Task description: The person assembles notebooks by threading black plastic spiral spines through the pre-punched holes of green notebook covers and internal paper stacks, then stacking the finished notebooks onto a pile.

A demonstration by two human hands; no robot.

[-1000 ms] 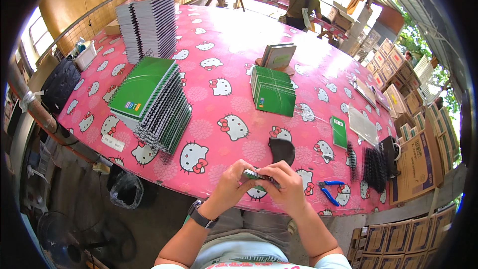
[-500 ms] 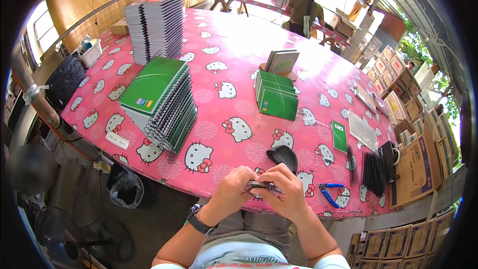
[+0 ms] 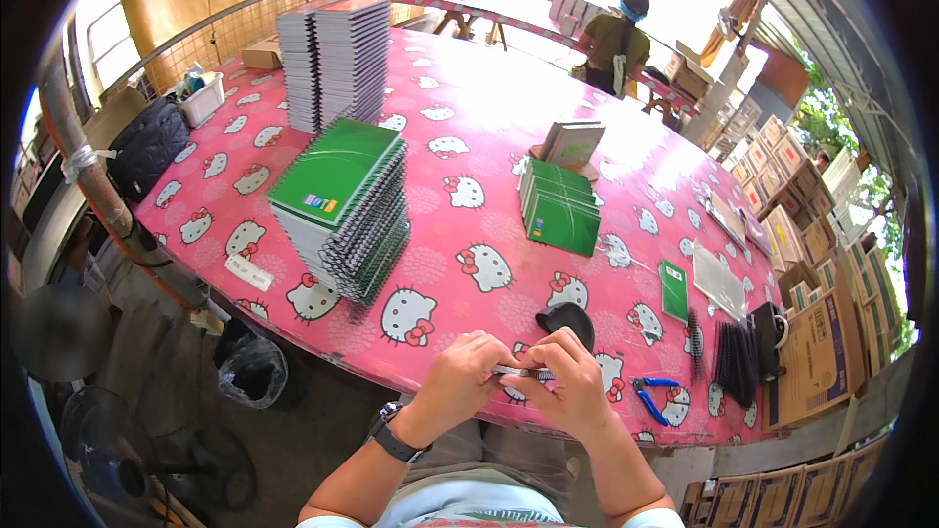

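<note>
Above the near edge of the table, my left hand and my right hand are closed on a thin pad of paper, seen edge-on. A dark spiral coil runs along its edge under my right fingers. Much of both is hidden by my hands. Just beyond my right hand lies a black curved, dish-like thing. Blue-handled cutting pliers rest to the right. Farther right are a green notebook and a bunch of black spiral coils.
On the pink patterned table stand a pile of green spiral notebooks, tall notebook stacks and small green notebooks. A clear plastic sheet lies right. Cartons line the right side; a person stands far off.
The whole view has shifted, so the table's things appear farther right and lower. Both hands keep hold of the pad and coil, with the fingers slightly moved.
</note>
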